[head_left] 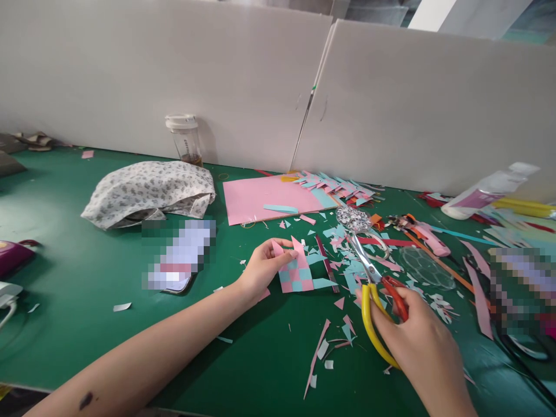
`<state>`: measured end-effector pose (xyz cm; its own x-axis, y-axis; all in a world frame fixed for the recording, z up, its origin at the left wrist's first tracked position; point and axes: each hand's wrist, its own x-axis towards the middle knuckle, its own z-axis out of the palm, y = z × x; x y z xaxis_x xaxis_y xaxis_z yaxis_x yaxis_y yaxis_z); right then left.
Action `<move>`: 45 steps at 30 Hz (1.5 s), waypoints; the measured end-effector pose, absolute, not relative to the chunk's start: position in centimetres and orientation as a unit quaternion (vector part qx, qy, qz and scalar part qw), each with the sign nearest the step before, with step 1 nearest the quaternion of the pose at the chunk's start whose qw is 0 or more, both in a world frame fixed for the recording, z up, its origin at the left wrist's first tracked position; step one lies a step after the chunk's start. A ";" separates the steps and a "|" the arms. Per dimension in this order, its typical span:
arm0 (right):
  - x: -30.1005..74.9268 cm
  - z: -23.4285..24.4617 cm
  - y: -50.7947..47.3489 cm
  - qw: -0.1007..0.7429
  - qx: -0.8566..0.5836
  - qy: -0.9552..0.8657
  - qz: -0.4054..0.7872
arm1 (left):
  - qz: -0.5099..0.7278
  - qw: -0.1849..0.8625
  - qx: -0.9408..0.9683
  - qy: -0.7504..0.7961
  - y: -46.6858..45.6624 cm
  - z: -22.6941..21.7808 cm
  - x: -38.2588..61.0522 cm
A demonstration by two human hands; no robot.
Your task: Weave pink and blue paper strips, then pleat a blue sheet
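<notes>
Between the thumb and fingers of my left hand [264, 266] is a small woven paper piece [297, 277], checked in pink and light blue, with pointed strip ends sticking out at its top and right side. My right hand [423, 341] grips a pair of scissors [371, 289] by one red and one yellow handle. The metal blades point away from me and look nearly closed, apart from the woven piece. Pink and blue paper scraps [354, 269] lie around and beyond the blades. Behind them rests a large pink sheet [256, 200] with a blue strip on it.
A phone [180, 255] and a patterned cloth [147, 194] lie on the left. A lidded cup [185, 139] stands against the white partition [152, 69]. Finished-looking woven strips [336, 188] are piled at the back. A tilted bottle [489, 191] and a pink-handled tool [430, 237] are to the right.
</notes>
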<state>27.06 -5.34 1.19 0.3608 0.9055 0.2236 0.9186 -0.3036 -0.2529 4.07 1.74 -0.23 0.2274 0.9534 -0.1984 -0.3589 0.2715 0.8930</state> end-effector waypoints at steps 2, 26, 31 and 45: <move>27.2 1.0 -5.2 0.171 -0.809 -0.562 -0.018 | 0.473 0.689 0.372 0.402 1.8 -0.4 4.1; 28.5 -0.5 -5.2 0.241 -0.783 -0.571 -0.056 | 0.475 0.692 0.387 0.381 1.9 -0.5 4.1; 28.7 -0.4 -5.2 0.254 -0.788 -0.557 -0.065 | 0.474 0.696 0.383 0.381 2.0 -0.6 4.1; 30.1 -1.2 -5.0 0.264 -0.756 -0.581 -0.142 | 0.469 0.688 0.358 0.422 2.0 -0.4 4.0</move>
